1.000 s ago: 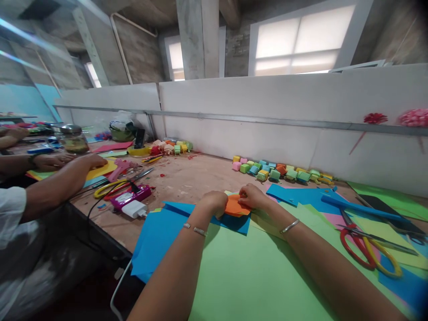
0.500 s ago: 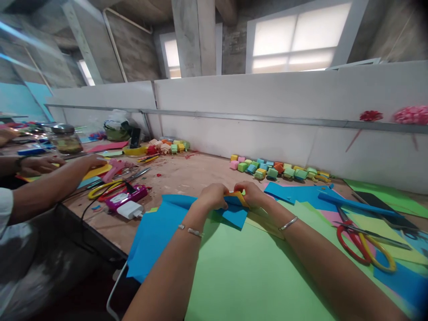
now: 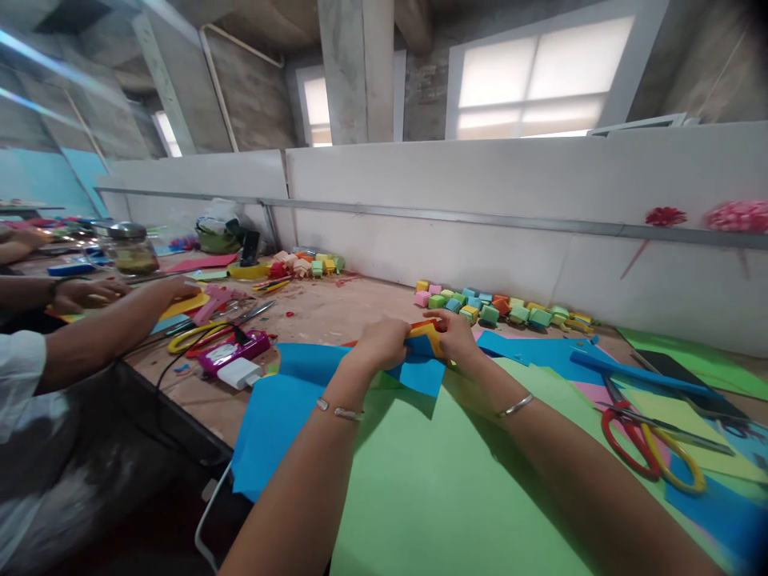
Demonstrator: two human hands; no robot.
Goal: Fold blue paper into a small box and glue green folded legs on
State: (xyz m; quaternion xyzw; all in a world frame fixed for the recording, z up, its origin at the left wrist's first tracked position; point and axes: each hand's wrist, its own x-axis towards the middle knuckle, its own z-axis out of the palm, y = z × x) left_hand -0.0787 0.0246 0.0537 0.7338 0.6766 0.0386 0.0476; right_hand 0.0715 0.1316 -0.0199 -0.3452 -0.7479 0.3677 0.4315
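Note:
My left hand and my right hand are both closed, pinching a small stack of folded papers just above the table; orange, yellow and blue layers show between the fingers. A blue corner of the stack hangs down over the big light-green sheet. A larger blue sheet lies under my left forearm. Each wrist wears a thin metal bangle.
A row of small folded paper cubes lines the white partition. Red-and-yellow scissors lie on coloured sheets at the right, beside a blue strip. At the left are a white charger, a pink device, yellow scissors, and other people's arms.
Both hands have lifted the folded orange piece off the table together with the blue sheet's corner; the papers are now gathered and held higher between the fingers.

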